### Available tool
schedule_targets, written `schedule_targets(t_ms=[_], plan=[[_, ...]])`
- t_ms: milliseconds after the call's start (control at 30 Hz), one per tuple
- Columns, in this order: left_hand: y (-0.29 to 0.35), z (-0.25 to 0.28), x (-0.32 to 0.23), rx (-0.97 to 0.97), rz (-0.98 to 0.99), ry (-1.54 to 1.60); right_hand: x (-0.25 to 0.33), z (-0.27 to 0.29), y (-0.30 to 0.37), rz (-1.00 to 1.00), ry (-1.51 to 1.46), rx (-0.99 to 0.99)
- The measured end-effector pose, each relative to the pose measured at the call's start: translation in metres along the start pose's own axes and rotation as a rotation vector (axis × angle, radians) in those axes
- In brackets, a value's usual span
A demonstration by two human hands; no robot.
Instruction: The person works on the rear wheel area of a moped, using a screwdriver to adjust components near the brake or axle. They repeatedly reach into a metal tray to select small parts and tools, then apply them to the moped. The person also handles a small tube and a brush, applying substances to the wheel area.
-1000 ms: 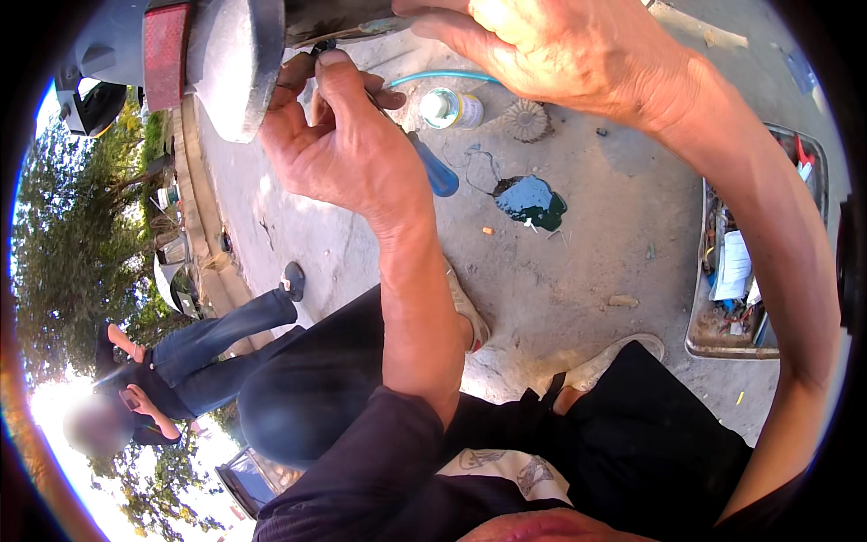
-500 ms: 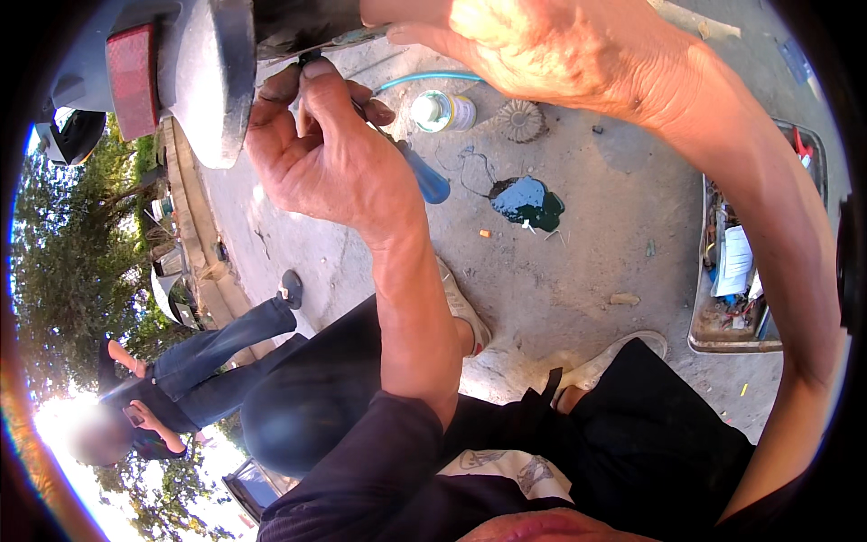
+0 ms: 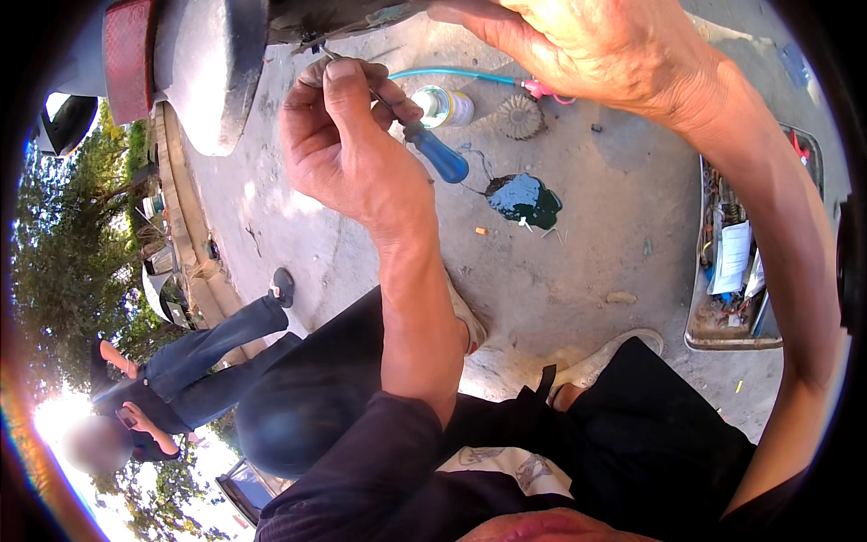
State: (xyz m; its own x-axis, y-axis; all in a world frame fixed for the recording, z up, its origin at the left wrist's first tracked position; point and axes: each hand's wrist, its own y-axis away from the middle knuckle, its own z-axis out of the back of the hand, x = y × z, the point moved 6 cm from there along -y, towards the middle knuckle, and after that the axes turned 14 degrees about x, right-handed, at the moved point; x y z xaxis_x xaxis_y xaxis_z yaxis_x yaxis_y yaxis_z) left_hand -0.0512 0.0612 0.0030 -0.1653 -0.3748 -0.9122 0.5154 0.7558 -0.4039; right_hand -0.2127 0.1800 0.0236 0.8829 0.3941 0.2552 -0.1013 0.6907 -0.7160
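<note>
My left hand (image 3: 357, 149), at upper centre left, is closed round the thin shaft of a screwdriver (image 3: 442, 159) with a blue handle. The handle sticks out below the fingers, toward the right. The shaft's other end reaches up to a small black piece at the underside of a dark vehicle part (image 3: 339, 20). To the right, my right hand (image 3: 601, 54) is raised by the same dark part, thumb stretched toward it. Its other fingertips are cut off or hidden at the top edge. A grey and white panel (image 3: 212, 81) with a red reflector (image 3: 129, 63) hangs left of my left hand.
On the ground lie an open can (image 3: 447, 107), a teal hose (image 3: 461, 74) with a pink end, a ridged round part (image 3: 520, 117) and a dark oily puddle (image 3: 526, 200). A toolbox (image 3: 722, 334) stands at right. A person (image 3: 203, 361) stands at left.
My left hand has moved down and right, away from the dark part, with the screwdriver; more of its shaft shows. My right hand has shifted slightly right, and the hose's pink end has come into view.
</note>
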Motion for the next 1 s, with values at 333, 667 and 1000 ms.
schedule_targets(t_ms=[333, 667, 1000], plan=[[0.007, -0.011, -0.001, 0.086, 0.302, 0.173, 0.012, -0.004, -0.01, 0.101, 0.216, -0.158], [0.007, 0.001, 0.007, 0.317, 0.4, 0.576, 0.015, 0.006, -0.024, -0.087, 0.206, 0.077], [0.004, 0.012, 0.001, 0.477, 0.316, 0.597, 0.026, 0.007, -0.033, 0.069, 0.296, 0.081]])
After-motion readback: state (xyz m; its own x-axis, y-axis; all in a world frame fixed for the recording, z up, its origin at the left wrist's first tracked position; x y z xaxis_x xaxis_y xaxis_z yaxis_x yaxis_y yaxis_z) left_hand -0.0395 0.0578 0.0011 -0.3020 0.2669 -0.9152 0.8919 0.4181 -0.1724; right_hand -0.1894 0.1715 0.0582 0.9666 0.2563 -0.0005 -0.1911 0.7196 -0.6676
